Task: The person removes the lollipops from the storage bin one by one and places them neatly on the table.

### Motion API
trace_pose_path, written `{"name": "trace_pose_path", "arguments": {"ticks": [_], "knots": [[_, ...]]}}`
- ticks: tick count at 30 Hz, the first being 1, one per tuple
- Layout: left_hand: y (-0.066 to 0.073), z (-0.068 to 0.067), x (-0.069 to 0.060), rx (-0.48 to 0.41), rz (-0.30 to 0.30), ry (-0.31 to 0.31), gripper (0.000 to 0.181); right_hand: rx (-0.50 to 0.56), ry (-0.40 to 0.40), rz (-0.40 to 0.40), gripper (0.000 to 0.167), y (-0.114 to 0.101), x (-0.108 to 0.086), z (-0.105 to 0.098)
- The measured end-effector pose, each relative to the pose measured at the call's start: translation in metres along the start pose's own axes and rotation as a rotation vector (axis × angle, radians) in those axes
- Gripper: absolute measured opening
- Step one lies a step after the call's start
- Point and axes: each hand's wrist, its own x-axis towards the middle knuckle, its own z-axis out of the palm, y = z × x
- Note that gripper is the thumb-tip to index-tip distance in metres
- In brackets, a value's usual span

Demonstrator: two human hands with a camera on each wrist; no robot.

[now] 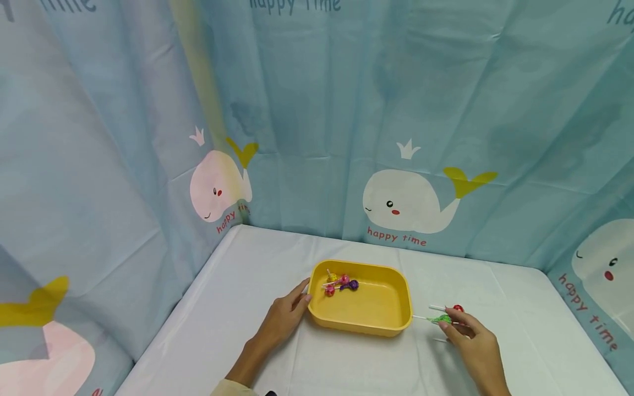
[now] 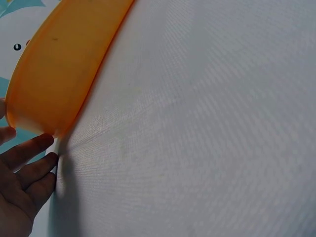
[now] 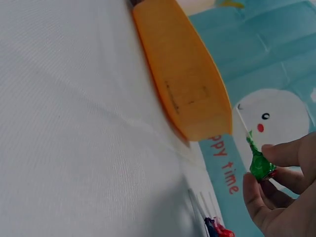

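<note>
My left hand (image 1: pixel 284 319) holds the left end of a yellow plastic tray (image 1: pixel 364 324), thumb at the rim and fingers against the outer wall. In the left wrist view, the fingertips of the left hand (image 2: pixel 27 175) touch the end of the tray (image 2: pixel 64 64). A green-wrapped lollipop (image 3: pixel 260 165) is pinched by its candy head between the thumb and fingers of my right hand (image 1: pixel 475 344). Its white stick points at the tray's right end. Inside the tray's left part lie several lollipops, among them a purple one (image 1: pixel 353 285) and a yellow one (image 1: pixel 332 278).
On the white-covered table, beyond the right hand, lies a red lollipop (image 1: pixel 458 308); more sticks show beneath that hand. A dark blue or purple lollipop (image 3: pixel 211 227) lies beside red ones in the right wrist view. A whale-print curtain (image 1: pixel 317 192) surrounds the table.
</note>
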Motion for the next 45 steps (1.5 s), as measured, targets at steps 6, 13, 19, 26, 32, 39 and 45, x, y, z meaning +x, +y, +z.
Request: {"name": "trace_pose_path", "arguments": {"ticks": [6,13,19,26,32,39,45], "knots": [[-0.001,0.001,0.001,0.002,0.001,-0.002,0.057,-0.099,0.008,0.008,0.058,0.004,0.002,-0.003],[-0.002,0.001,0.001,-0.008,0.004,0.002,0.057,-0.139,0.030,0.034,0.057,0.016,0.001,-0.009],[0.000,0.000,-0.001,-0.006,-0.005,0.009,0.055,-0.081,0.018,0.106,0.060,0.023,-0.003,-0.012],[0.001,0.000,-0.001,-0.008,-0.002,0.014,0.055,-0.090,0.051,0.110,0.061,0.033,-0.007,-0.011],[0.001,0.000,-0.001,-0.005,-0.006,0.012,0.057,-0.096,0.025,0.123,0.061,0.044,-0.007,-0.017],[0.000,-0.001,-0.002,-0.012,-0.013,0.010,0.057,-0.066,-0.006,0.152,0.062,0.052,-0.005,-0.019],[-0.001,0.000,-0.002,-0.015,-0.008,0.014,0.056,-0.060,0.012,0.190,0.053,0.059,-0.007,-0.019]]}}
